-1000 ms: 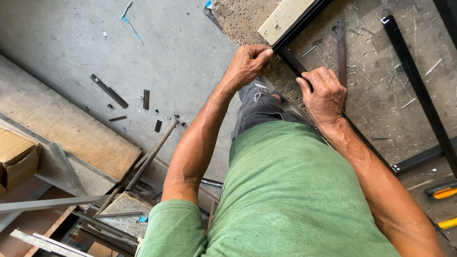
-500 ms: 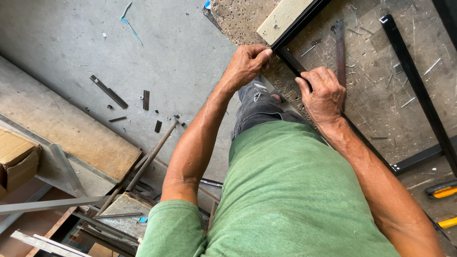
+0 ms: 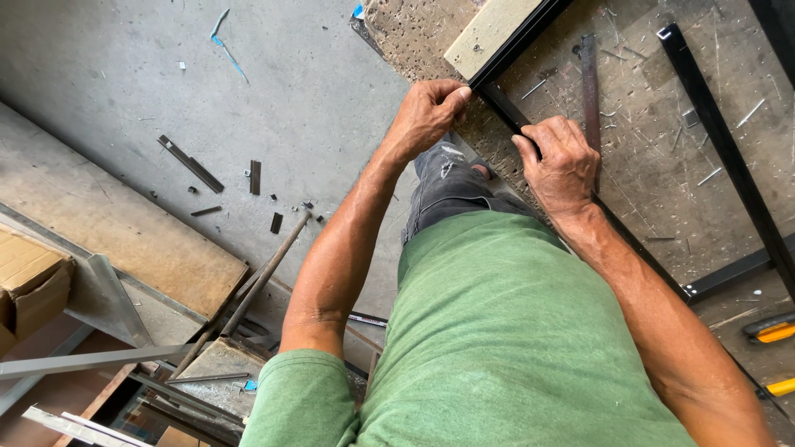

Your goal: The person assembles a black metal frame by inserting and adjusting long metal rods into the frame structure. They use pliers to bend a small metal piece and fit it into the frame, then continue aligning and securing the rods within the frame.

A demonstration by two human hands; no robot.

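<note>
Nearest the camera is the person's green shirt (image 3: 513, 348), with grey trousers (image 3: 447, 190) showing just beyond it and both bare forearms reaching forward to the edge of a scarred workbench (image 3: 662, 165). The right hand (image 3: 563, 161) lies closed over a black metal bar (image 3: 505, 108) that runs along the bench edge, its fingers curled around the bar and its knuckles up. The left hand (image 3: 426, 116) is closed too, the thumb and fingertips pinching the same bar a little farther along, right where it meets a pale wooden block (image 3: 489, 33). The bar lies flat on the bench, between the two hands and continuing under the right wrist toward the near corner. Just beyond the right hand a flat rusty strip (image 3: 590, 74) rests on the bench, and farther right a long black square tube (image 3: 720, 141) crosses the top at a slant. At the right edge sits a yellow and black tool (image 3: 770, 329). Off to the left, down on the concrete floor (image 3: 124, 74), lie short metal offcuts (image 3: 190, 163), a thin rod (image 3: 265, 277), and a cardboard box (image 3: 29, 281).
</note>
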